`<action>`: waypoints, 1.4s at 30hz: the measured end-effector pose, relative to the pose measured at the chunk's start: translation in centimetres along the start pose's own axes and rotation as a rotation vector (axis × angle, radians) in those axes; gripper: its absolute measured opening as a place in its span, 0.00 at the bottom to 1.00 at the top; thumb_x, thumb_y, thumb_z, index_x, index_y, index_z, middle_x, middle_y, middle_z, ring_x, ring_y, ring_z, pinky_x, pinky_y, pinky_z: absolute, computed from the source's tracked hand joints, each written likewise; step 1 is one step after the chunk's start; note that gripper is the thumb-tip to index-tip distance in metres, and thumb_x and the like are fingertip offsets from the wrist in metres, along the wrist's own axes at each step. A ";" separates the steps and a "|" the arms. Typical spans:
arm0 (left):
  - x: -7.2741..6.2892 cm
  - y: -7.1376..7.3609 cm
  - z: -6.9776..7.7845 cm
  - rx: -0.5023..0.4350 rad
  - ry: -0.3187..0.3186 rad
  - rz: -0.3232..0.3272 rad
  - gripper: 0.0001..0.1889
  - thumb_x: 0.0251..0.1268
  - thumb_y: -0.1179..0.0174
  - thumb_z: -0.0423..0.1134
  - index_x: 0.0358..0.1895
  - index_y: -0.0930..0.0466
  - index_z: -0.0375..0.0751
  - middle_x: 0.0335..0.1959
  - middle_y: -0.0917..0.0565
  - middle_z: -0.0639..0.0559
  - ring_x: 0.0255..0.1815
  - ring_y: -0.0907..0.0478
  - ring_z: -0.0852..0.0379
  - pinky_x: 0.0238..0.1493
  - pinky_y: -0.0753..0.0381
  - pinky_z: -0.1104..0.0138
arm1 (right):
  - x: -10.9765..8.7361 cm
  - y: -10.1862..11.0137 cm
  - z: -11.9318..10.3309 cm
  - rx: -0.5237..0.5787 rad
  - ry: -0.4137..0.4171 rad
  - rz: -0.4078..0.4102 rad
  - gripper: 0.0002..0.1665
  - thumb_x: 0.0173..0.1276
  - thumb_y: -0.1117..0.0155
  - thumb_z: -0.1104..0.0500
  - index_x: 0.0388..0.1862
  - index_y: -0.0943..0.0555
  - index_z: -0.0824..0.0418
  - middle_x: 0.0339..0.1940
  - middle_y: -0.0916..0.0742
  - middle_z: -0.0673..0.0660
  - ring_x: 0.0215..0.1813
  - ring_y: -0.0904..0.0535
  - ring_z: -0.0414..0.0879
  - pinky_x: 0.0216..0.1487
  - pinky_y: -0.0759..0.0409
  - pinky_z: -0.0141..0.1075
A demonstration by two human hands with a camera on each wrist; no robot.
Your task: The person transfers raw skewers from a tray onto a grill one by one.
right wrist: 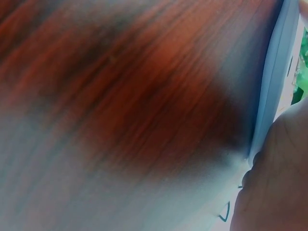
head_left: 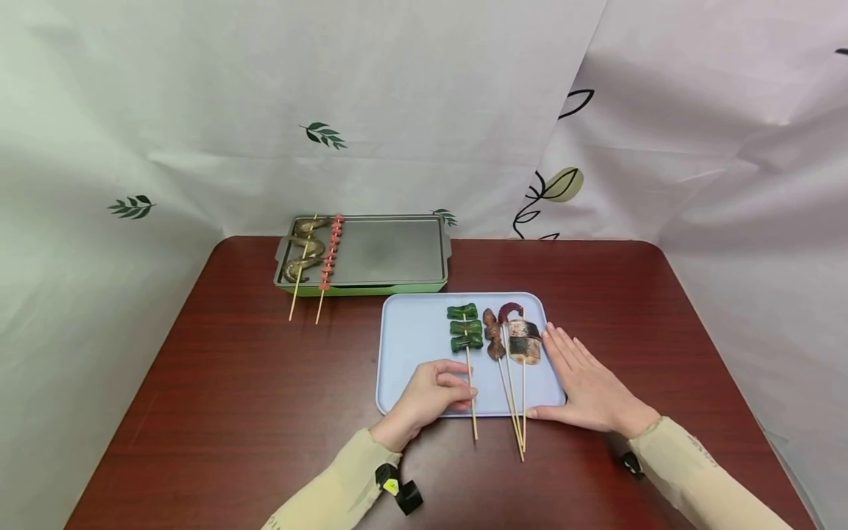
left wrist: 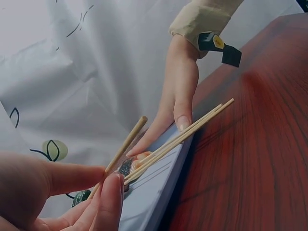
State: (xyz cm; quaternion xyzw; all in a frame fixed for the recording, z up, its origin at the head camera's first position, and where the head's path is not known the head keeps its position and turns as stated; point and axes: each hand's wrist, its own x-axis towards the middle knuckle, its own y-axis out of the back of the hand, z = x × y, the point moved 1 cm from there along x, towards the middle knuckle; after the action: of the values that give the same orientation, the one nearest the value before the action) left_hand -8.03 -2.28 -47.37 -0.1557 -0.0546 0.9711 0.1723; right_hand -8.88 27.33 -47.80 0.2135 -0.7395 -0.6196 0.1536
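"Where is the green skewer?"

"In the left hand. The thumb and index finger are clamped on its bare stick, nearer the person than the three green pieces."

"Which way does it point?"

"Its long axis runs away from the person, nearly straight. The green pieces are beyond the fingertips, leaning slightly left. The plain end juts out on the near side of the fingers, past the near rim of the pale blue tray."

"Do the green pieces touch the tray?"

"I can't tell."

"And the right hand?"

"Its fingers are straight and grip nothing, laid at the tray's right edge, with the thumb spread apart toward the near rim."

"What lies between the two hands' fingers?"

"A brown skewer, a dark red skewer and a black-and-pale skewer. Their food ends point away; the bare sticks converge toward the person, just left of the right thumb."
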 end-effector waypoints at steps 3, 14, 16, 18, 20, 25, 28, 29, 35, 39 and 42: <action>-0.3 0.3 0.2 0.028 0.002 -0.012 0.19 0.62 0.33 0.23 0.55 0.22 0.23 0.31 0.12 0.42 0.27 0.15 0.57 0.35 0.12 0.62 | 0.0 0.0 0.0 0.002 0.001 0.002 0.77 0.56 0.42 0.16 0.81 0.51 0.72 0.83 0.49 0.67 0.82 0.53 0.62 0.80 0.52 0.51; -1.4 1.8 1.8 0.118 -0.026 0.003 0.20 0.60 0.31 0.24 0.56 0.22 0.23 0.31 0.12 0.43 0.28 0.14 0.53 0.35 0.11 0.61 | 0.0 -0.1 0.2 0.002 0.002 0.008 0.76 0.56 0.42 0.16 0.82 0.51 0.71 0.83 0.49 0.66 0.82 0.53 0.62 0.80 0.55 0.48; -1.6 2.2 2.1 0.144 -0.042 0.011 0.20 0.60 0.31 0.24 0.56 0.22 0.23 0.31 0.12 0.43 0.28 0.13 0.52 0.35 0.11 0.61 | 0.0 -0.1 0.2 0.000 0.006 0.013 0.76 0.56 0.42 0.16 0.82 0.51 0.71 0.83 0.48 0.67 0.81 0.52 0.62 0.80 0.55 0.48; -1.9 2.7 2.5 0.172 -0.057 0.022 0.20 0.60 0.31 0.24 0.56 0.21 0.23 0.31 0.12 0.43 0.28 0.13 0.51 0.34 0.11 0.61 | 0.0 -0.1 0.2 0.002 0.009 0.015 0.76 0.57 0.42 0.16 0.81 0.51 0.71 0.83 0.48 0.67 0.81 0.52 0.62 0.80 0.55 0.48; -2.0 3.2 2.8 0.195 -0.074 0.036 0.20 0.60 0.32 0.24 0.56 0.21 0.23 0.31 0.12 0.43 0.28 0.13 0.50 0.34 0.11 0.61 | 0.0 -0.1 0.2 0.004 0.010 0.015 0.76 0.57 0.42 0.17 0.81 0.51 0.71 0.83 0.48 0.67 0.81 0.52 0.63 0.80 0.54 0.49; -2.3 4.4 3.6 0.245 -0.101 0.077 0.19 0.60 0.32 0.24 0.55 0.20 0.25 0.31 0.12 0.44 0.28 0.13 0.46 0.34 0.11 0.60 | 0.0 -0.1 0.2 0.007 0.006 0.012 0.76 0.56 0.41 0.16 0.82 0.51 0.71 0.83 0.49 0.67 0.81 0.52 0.62 0.80 0.53 0.50; -2.5 5.1 4.3 0.285 -0.120 0.092 0.20 0.59 0.31 0.24 0.55 0.19 0.27 0.31 0.12 0.44 0.27 0.13 0.46 0.33 0.12 0.60 | 0.0 -0.1 0.3 0.005 0.006 0.009 0.77 0.56 0.41 0.16 0.82 0.51 0.71 0.83 0.49 0.66 0.81 0.52 0.62 0.80 0.52 0.51; -2.6 5.3 4.6 0.300 -0.131 0.096 0.20 0.59 0.31 0.24 0.55 0.19 0.27 0.31 0.12 0.44 0.27 0.13 0.47 0.33 0.12 0.60 | 0.0 -0.1 0.3 0.001 0.006 0.010 0.77 0.56 0.41 0.16 0.82 0.51 0.71 0.83 0.49 0.66 0.81 0.52 0.62 0.79 0.52 0.51; -3.1 7.0 6.4 0.336 -0.163 0.145 0.21 0.59 0.30 0.24 0.56 0.20 0.26 0.31 0.12 0.45 0.27 0.13 0.48 0.34 0.11 0.58 | 0.1 0.0 0.3 0.001 0.017 0.013 0.76 0.57 0.40 0.17 0.81 0.51 0.72 0.83 0.48 0.67 0.81 0.52 0.63 0.79 0.49 0.53; -3.2 8.3 7.7 0.344 -0.170 0.185 0.20 0.60 0.32 0.23 0.56 0.19 0.28 0.31 0.13 0.44 0.29 0.13 0.48 0.37 0.12 0.54 | 0.1 0.0 0.2 0.006 0.017 0.010 0.76 0.57 0.40 0.17 0.81 0.51 0.72 0.83 0.48 0.68 0.81 0.51 0.63 0.79 0.49 0.53; -3.0 9.4 8.8 0.375 -0.192 0.209 0.19 0.61 0.33 0.22 0.57 0.19 0.28 0.32 0.12 0.43 0.30 0.13 0.49 0.36 0.12 0.57 | 0.0 0.0 0.2 0.005 0.013 0.009 0.76 0.57 0.41 0.17 0.81 0.51 0.71 0.83 0.48 0.67 0.81 0.52 0.63 0.79 0.50 0.52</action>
State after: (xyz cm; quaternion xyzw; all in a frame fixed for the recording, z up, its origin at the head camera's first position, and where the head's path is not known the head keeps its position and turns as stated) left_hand -11.21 -12.61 -39.74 -0.0325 0.1269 0.9872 0.0908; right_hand -9.00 27.47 -47.85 0.2146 -0.7411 -0.6155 0.1607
